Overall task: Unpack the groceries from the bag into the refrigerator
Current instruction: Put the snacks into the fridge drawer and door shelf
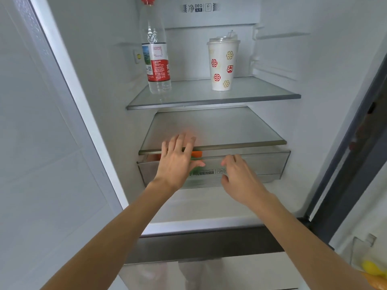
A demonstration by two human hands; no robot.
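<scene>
The refrigerator stands open before me. My left hand (178,162) lies flat with straight fingers against the front of the clear crisper drawer (268,164), fingertips over the lower glass shelf's edge (240,145). My right hand (236,174) is at the drawer front to the right, fingers loosely bent, holding nothing. Something orange and green (196,154) shows inside the drawer behind my left hand. On the upper glass shelf (209,99) stand a water bottle (156,59) with a red label and a patterned paper cup (223,63) with a clear lid.
The left door panel (41,143) stands open at the left. The dark right door edge (345,164) runs down the right side. A door bin (364,256) at the bottom right holds something yellow (371,267) and orange. A grey freezer drawer front (199,245) lies below.
</scene>
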